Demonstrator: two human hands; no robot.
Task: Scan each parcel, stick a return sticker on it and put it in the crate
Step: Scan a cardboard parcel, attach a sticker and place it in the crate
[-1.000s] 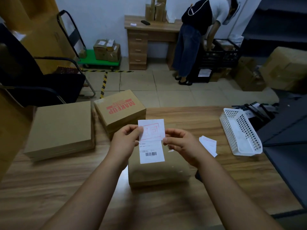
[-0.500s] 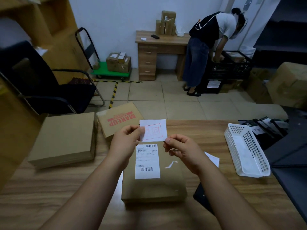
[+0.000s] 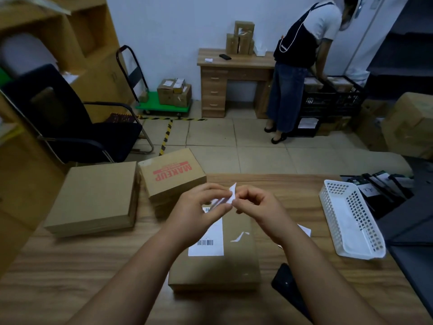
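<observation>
**Return sticker held above parcel**

The return sticker [image 3: 230, 194] is pinched between the fingertips of the left hand [image 3: 199, 212] and the right hand [image 3: 260, 211], fingers curled onto it. The labelled parcel [image 3: 234, 254] is seen directly below the fingers, flat on the table [image 3: 70, 266]. A white basket [image 3: 351, 219] lies right of the fingers.

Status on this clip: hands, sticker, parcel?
Both hands, left and right, pinch the return sticker. Parcel below, sticker not on. Nothing in the way.
</observation>
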